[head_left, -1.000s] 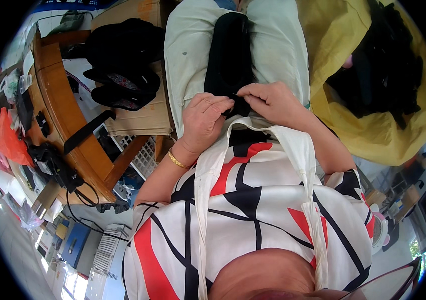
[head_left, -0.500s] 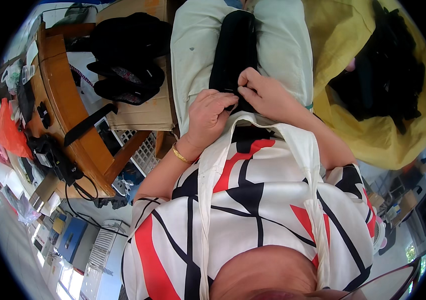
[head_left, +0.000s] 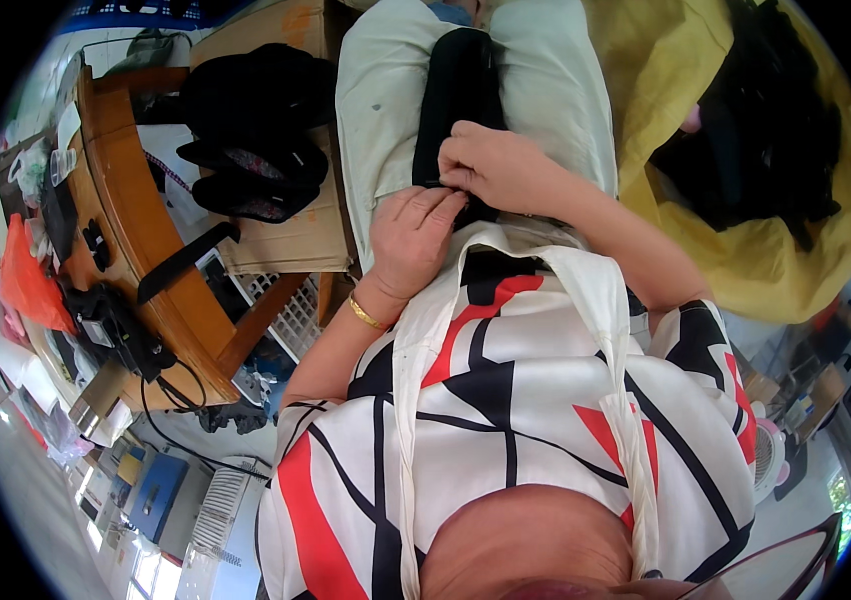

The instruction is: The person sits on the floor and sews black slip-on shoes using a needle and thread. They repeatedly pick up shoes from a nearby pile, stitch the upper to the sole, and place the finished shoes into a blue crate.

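Observation:
A long black cloth piece (head_left: pixel 454 95) lies lengthwise in my lap, between the legs of the pale trousers. My left hand (head_left: pixel 412 238), with a gold bracelet at its wrist, has its fingers bent over the near left edge of the cloth, gripping it. Just above and to the right, my right hand (head_left: pixel 498 170) is closed, thumb and forefinger pinched together close to the cloth and near the left fingertips. Whatever sits in that pinch is too small or hidden to name. A short light mark shows on the cloth beside the fingers.
On a cardboard box (head_left: pixel 281 250) at the left lie black cloth items (head_left: pixel 261 90), some with patterned lining. A wooden table (head_left: pixel 136 235) with clutter stands farther left. At the right, a yellow sack (head_left: pixel 796 285) gapes open around dark pieces (head_left: pixel 756 140).
My right hand has shifted left and slightly away from my body, closer over the cloth. My left hand stays on the cloth's near edge, its fingers a little lower.

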A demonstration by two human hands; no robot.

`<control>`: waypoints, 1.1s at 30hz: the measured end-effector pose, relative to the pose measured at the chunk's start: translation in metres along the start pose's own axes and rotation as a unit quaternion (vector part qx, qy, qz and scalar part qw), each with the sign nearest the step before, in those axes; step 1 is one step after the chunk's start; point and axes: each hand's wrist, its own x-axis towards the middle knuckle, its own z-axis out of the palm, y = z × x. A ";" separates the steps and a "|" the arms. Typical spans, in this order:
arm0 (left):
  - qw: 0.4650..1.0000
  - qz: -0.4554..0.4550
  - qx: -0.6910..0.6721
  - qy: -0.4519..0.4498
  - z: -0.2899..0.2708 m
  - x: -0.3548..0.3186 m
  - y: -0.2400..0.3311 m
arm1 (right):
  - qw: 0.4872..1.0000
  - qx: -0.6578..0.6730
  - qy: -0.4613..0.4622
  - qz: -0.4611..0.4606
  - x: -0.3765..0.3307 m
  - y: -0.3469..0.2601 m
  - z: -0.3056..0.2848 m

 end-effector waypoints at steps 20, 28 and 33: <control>0.983 -0.133 -0.116 -0.059 -0.010 0.018 0.004 | 0.972 0.161 0.041 0.169 -0.037 -0.018 -0.026; 0.988 -0.102 -0.118 0.013 -0.001 0.007 0.000 | 0.994 -0.005 -0.016 0.112 -0.050 -0.025 -0.018; 0.987 -0.105 -0.119 0.014 -0.001 0.007 0.000 | 0.995 -0.001 -0.024 0.097 -0.051 -0.021 -0.018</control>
